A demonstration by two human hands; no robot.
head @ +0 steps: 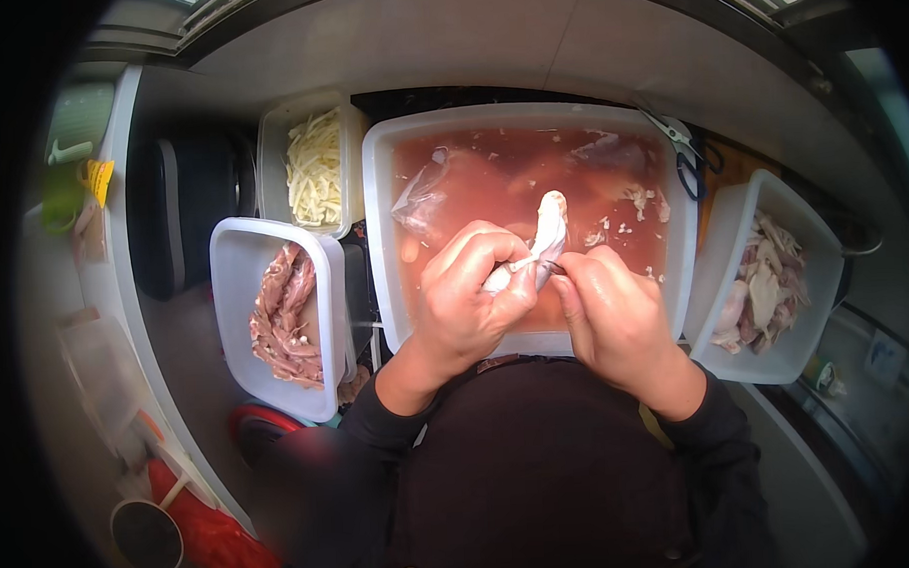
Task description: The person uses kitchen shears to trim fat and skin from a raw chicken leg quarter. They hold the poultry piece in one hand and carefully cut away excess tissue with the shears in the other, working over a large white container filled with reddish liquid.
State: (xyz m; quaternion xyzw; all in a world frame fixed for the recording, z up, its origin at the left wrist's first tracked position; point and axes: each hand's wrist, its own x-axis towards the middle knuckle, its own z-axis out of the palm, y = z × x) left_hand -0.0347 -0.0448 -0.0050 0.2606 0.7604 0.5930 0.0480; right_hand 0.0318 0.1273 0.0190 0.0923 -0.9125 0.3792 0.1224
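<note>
My left hand (473,287) grips a pale, skin-covered piece of poultry (550,224), its rounded end pointing up and away from me. Close beside it, my right hand (613,305) pinches a small dark tool, mostly hidden by the fingers, against the piece. Both hands are over a large white plastic tub (527,116) of reddish water. Scraps of skin or fat float there, and a clear plastic bag (421,195) lies in the water at the left. Other pieces under the surface are too murky to identify.
Left stand a tub of strips of raw meat (287,320) and a container of pale shredded vegetable (315,169). Scissors (675,137) rest over the big tub's back right corner. A white tub (762,273) with raw poultry pieces (766,288) stands at the right.
</note>
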